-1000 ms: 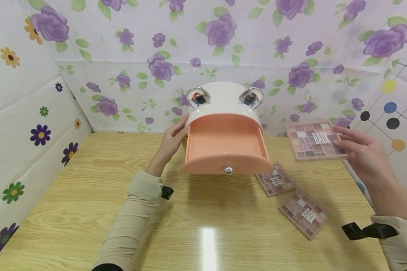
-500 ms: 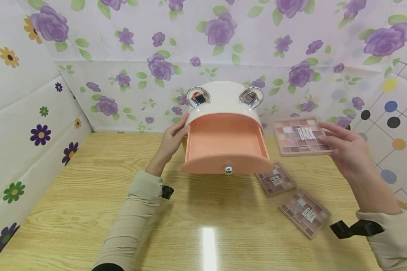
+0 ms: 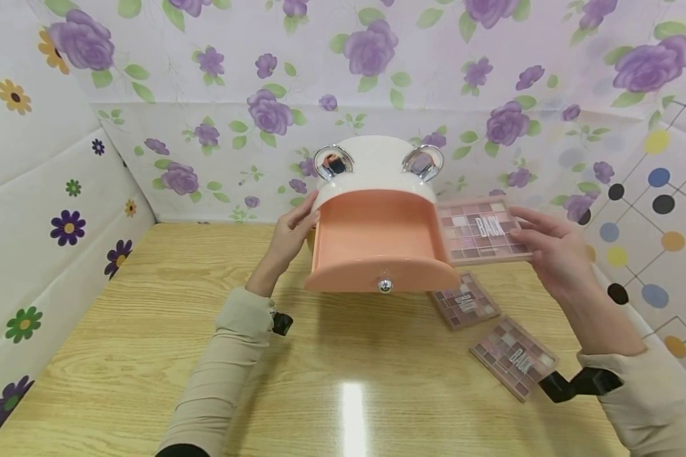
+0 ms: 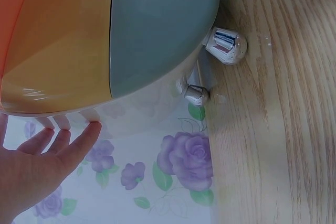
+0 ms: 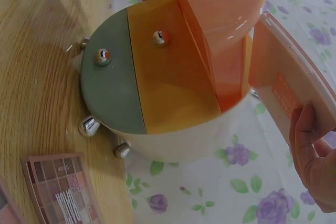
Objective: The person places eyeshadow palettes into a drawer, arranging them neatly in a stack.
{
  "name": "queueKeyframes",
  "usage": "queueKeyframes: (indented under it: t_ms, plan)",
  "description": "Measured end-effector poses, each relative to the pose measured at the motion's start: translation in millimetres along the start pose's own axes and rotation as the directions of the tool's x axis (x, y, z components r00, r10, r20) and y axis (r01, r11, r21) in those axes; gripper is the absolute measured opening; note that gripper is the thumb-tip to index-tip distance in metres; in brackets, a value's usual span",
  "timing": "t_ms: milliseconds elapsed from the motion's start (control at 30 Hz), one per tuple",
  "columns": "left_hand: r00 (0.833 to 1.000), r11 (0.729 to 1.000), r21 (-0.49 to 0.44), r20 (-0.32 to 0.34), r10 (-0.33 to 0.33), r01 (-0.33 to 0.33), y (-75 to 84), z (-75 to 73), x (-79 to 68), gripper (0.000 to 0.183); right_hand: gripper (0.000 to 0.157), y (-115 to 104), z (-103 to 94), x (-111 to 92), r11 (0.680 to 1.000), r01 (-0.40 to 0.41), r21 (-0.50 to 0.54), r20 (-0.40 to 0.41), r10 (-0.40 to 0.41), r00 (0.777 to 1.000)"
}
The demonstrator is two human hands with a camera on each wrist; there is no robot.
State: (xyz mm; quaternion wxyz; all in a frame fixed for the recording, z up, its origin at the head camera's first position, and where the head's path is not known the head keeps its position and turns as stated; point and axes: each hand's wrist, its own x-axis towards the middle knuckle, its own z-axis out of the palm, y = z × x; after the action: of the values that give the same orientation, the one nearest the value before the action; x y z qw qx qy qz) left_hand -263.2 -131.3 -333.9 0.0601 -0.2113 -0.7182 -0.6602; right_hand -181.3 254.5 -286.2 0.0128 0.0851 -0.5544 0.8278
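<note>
A round white storage box (image 3: 377,162) with chrome eyes stands near the back of the table, its coral top drawer (image 3: 380,238) pulled out and bare inside. My left hand (image 3: 288,238) rests against the box's left side, fingertips on the white wall in the left wrist view. With my right hand (image 3: 551,251) I pinch an eyeshadow palette (image 3: 483,231) by its right edge; its left edge overlaps the drawer's right side in the head view. The right wrist view shows the palette's plain underside (image 5: 286,77), beside the drawer front. Yellow (image 5: 163,72) and green (image 5: 113,77) drawers below are shut.
Two more palettes lie on the wooden table, one (image 3: 465,301) by the box's front right, the other (image 3: 514,355) nearer me. Floral sheets (image 3: 371,57) hang behind and at both sides. Chrome feet (image 4: 228,45) hold the box off the table.
My right hand has carried the palette leftward, from out to the right up to the drawer's right side. My left hand and the box stay in place.
</note>
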Motion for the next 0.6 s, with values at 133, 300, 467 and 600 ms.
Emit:
queueKeyframes:
  t_ms: [133, 300, 467, 600]
  plan:
    - [1.0, 1.0, -0.002, 0.0, 0.0, 0.0, -0.1, 0.3, -0.2, 0.047, 0.031, 2.8, 4.6, 1.5, 1.0, -0.014, 0.008, -0.004, 0.014, 1.0]
    - [1.0, 1.0, 0.0, 0.002, 0.002, -0.002, -0.4, 0.6, -0.4, 0.047, 0.031, 6.8, 10.4, 2.5, 0.999, -0.03, -0.018, -0.011, 0.03, 0.999]
    - [1.0, 1.0, 0.004, 0.01, 0.008, -0.008, -1.0, -0.1, -0.6, 0.047, 0.031, 12.0, 17.9, 2.8, 0.999, -0.031, -0.039, -0.012, 0.031, 0.999]
    - [1.0, 1.0, 0.004, 0.021, 0.007, -0.007, -1.8, -0.5, -0.4, 0.047, 0.031, 16.7, 25.7, 3.4, 0.997, -0.024, -0.071, -0.025, 0.022, 0.999]
